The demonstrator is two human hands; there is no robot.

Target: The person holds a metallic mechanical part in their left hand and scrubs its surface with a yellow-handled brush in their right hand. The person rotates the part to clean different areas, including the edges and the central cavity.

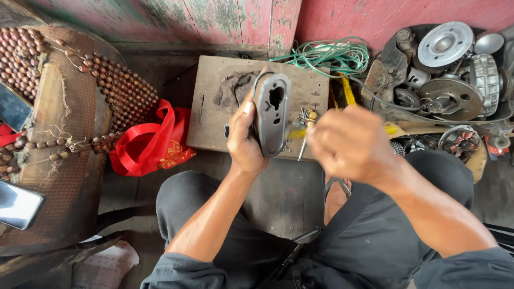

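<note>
**A grey cover in one hand, a screwdriver in the other**

The left hand [245, 140] holds a grey metal cover [272, 113] upright, with the thumb along its near edge and the fingers closed behind it, so the grip is firm and fully around the part. The right hand [350, 143] is closed around a yellow-handled screwdriver [301, 140] — the hand is blurred, but the thin shaft shows just left of the fist, and its tip points down beside the cover's right edge. Whether the tip touches the cover I cannot tell.

As I judge it, the work is somewhere in the middle: the cover is already free in the hand and not mounted on any machine, and a small heap of screws [305, 115] lies just behind the right hand's knuckles. What is left to do on the cover the picture does not show.

Under both hands lies a worn wooden board [214, 96] on a dark floor. Beyond the grip, a coil of green wire [329, 53] rests against a red, peeling wall. To the right of the right hand is a pile of metal engine parts [450, 75]. Left of the left hand sits a red bag [152, 144], and further left a beaded seat mat [112, 85] — brown wooden beads, some loose on their strings.
</note>
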